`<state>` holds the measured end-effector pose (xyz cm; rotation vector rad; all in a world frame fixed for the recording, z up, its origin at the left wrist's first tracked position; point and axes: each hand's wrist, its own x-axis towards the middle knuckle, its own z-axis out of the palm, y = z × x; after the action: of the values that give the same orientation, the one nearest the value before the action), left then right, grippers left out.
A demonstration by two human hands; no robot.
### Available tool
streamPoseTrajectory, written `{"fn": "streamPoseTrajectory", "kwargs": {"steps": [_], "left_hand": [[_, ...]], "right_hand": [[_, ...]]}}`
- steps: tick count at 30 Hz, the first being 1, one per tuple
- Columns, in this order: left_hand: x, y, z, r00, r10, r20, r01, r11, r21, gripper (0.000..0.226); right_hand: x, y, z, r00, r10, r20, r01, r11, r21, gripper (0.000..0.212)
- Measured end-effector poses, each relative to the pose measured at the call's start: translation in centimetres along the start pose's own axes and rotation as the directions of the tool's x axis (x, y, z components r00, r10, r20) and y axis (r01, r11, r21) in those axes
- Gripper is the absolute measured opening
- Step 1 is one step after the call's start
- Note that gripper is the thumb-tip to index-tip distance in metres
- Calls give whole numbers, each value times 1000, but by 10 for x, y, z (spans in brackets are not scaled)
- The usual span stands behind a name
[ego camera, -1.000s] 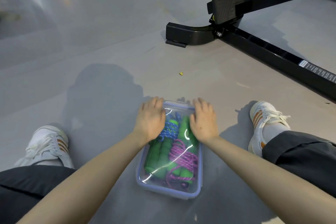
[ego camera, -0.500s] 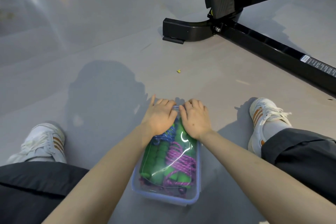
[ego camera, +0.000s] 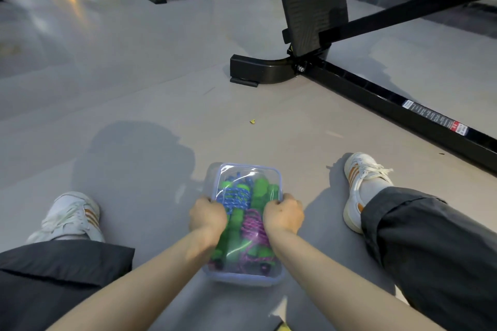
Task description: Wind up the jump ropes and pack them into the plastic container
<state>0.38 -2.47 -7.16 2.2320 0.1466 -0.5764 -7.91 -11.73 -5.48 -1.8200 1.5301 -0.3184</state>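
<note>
Fingers (ego camera: 214, 204) of left hand (ego camera: 208, 216) curled, gripping left long edge of plastic container (ego camera: 243, 280). Container on floor (ego camera: 139, 94) between outstretched legs, clear lid (ego camera: 246, 173) on top. Inside: coiled jump ropes (ego camera: 236, 196), blue at far end, pink nearer, green handles alongside. Right hand (ego camera: 283, 216) curled fingers (ego camera: 272, 205) grip right long edge. White shoe (ego camera: 359, 188) just beside, black machine frame (ego camera: 376, 97) beyond.

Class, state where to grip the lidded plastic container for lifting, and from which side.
Grip the plastic container by its two long edges, one hand from each side, where the left hand and right hand sit now: it is a narrow rectangle lying flat.
</note>
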Motion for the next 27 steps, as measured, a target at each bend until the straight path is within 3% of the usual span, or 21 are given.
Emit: {"fn": "streamPoseTrajectory", "kwargs": {"steps": [2, 5, 8, 10, 12, 13, 15, 16, 18, 20, 24, 27], "left_hand": [[-4, 1, 0, 1000, -31, 6, 31, 999, 12, 23], [-6, -9, 4, 996, -56, 65, 59, 997, -47, 21], [-1, -20, -3, 989, -95, 116, 113, 980, -164, 31], [9, -21, -15, 998, -62, -30, 56, 987, -152, 53], [16, -13, -29, 981, 96, -171, -110, 991, -75, 67], [19, -7, -32, 956, 242, -168, -243, 970, 11, 67], [21, 2, -31, 885, 465, -20, -453, 871, 188, 64], [21, 3, -27, 865, 499, 61, -497, 832, 245, 63], [14, 5, -25, 875, 461, 147, -481, 794, 372, 59], [6, 7, -29, 906, 403, 127, -411, 770, 489, 56], [-9, 6, -48, 942, 273, 195, -333, 683, 650, 64], [-16, 15, -67, 943, 157, 294, -317, 690, 651, 77]], "right_hand": [[6, -2, 2, 1000, 0, 24, 1, 1000, -8, 33], [25, -9, 1, 981, -153, 116, 159, 986, -47, 43], [41, -26, -6, 856, -348, 382, 412, 906, -96, 69], [39, -32, -8, 757, -457, 467, 589, 787, -185, 74], [27, -27, -6, 771, -535, 344, 630, 720, -292, 67], [19, -21, -4, 808, -547, 218, 589, 736, -334, 60], [1, -6, 2, 856, -516, -12, 478, 801, -360, 44], [-9, 0, 4, 867, -498, -15, 453, 800, -395, 37], [-21, 10, 8, 892, -442, 96, 433, 771, -468, 43], [-22, 21, 11, 872, -443, 209, 483, 708, -515, 52], [-8, 24, -12, 720, -481, 501, 691, 562, -454, 72], [3, 11, -41, 634, -436, 639, 768, 446, -459, 62]]}}
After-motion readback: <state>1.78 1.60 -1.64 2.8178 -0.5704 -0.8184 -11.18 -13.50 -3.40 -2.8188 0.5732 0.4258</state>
